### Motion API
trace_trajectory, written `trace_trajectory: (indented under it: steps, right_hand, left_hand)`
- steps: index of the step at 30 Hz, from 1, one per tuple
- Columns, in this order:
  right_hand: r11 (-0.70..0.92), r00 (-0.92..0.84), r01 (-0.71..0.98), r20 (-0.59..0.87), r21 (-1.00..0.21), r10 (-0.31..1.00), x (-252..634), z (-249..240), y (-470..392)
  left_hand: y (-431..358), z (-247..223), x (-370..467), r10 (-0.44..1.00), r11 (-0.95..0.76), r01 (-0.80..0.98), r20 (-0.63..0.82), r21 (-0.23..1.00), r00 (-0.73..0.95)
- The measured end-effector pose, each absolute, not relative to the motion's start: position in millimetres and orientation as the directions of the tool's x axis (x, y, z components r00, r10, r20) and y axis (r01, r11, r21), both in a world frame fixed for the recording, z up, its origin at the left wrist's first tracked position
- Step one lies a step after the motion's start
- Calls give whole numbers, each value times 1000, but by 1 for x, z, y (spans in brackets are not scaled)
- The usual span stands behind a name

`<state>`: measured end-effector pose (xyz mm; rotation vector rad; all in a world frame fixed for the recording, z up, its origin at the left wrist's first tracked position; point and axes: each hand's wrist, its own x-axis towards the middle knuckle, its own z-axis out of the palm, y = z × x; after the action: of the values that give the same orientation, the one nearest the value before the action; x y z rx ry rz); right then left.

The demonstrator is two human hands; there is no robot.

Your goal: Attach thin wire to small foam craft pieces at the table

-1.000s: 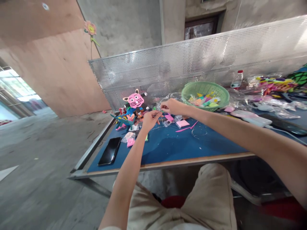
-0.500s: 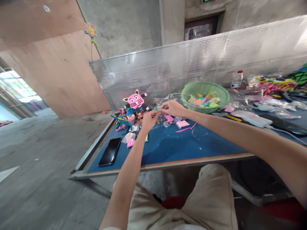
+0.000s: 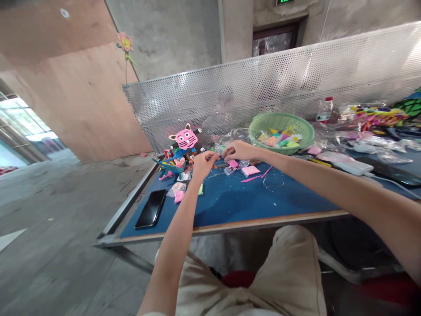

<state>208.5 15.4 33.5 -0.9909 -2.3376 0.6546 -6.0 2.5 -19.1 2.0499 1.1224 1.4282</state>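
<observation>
Two hands work above one blue table (image 3: 237,199), their fingertips near each other with a small gap. The left hand (image 3: 204,164) has thumb and fingers drawn together; the right hand (image 3: 237,151) bends downward with curled fingers. I cannot tell whether either grips something small. Two pink packets (image 3: 251,170) lie near the right hand, on its near side. One cat figure (image 3: 186,139) stands beyond the left hand, one green basket (image 3: 308,129) sits to the right, and one phone (image 3: 150,209) lies by the left edge. Both arms reach over the front edge (image 3: 246,224), with blue tabletop between the forearms.
</observation>
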Motion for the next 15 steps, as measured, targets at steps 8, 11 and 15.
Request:
trace_trajectory:
  steps: [8,11,15]
  right_hand:
    - [474,-608,396,162,-787,777,215,28,17]
    - [447,-581,388,163,-806,797,214,27,16]
    - [462,-538,435,188,-773,822,208,23,12]
  left_hand:
    - [4,-20,-6,819,-564,393,554,726,150]
    - [4,-21,-6,810,-577,379,565,724,154]
    - [5,-22,-4,818,-571,377,547,729,179]
